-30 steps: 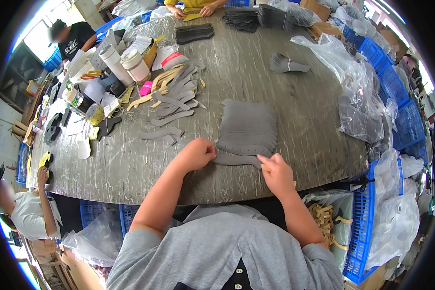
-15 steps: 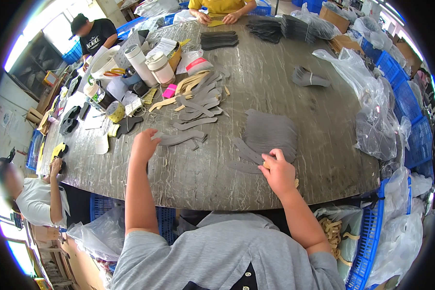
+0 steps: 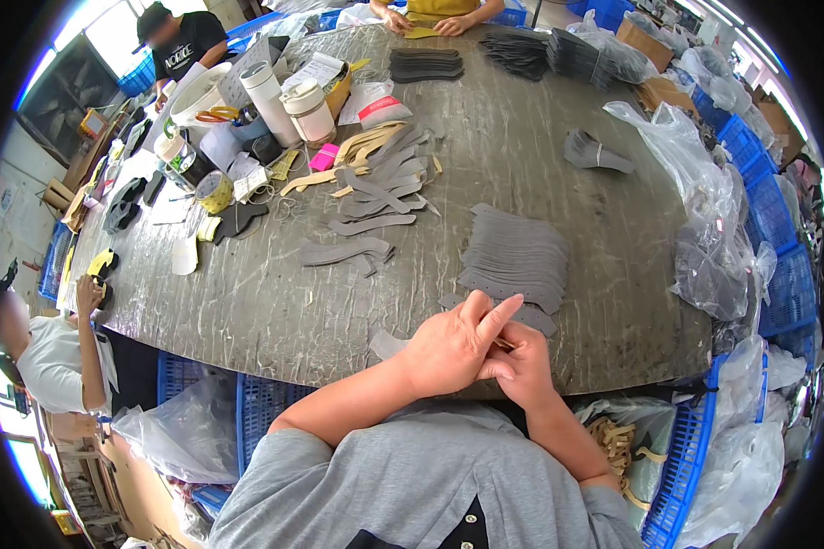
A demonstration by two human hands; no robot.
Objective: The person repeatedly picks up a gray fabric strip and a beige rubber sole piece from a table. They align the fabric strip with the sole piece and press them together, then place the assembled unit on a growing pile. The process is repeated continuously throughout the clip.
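My left hand (image 3: 450, 349) and my right hand (image 3: 525, 364) meet at the table's near edge, fingers closed and overlapping. A pale grey curved strip (image 3: 387, 345) sticks out beneath my left hand, which appears to grip its hidden end. Between the fingers of my right hand shows a small tan piece (image 3: 503, 343), mostly covered. Just beyond both hands lies a fanned stack of dark grey strips (image 3: 515, 247), neatly overlapped. A few loose grey strips (image 3: 346, 252) rest to the left, in front of a heap of grey strips (image 3: 389, 188) and tan strips (image 3: 371, 145).
Cups (image 3: 309, 114), tape and papers crowd the table's left. Bundled dark pieces (image 3: 598, 152) and stacks (image 3: 426, 64) lie farther off. Plastic bags (image 3: 714, 247) and blue crates (image 3: 783, 247) line the right. Co-workers sit at the far side and left.
My left hand has come from the loose strips at left to meet my right hand, bringing a grey strip. My right hand has drawn slightly nearer to me.
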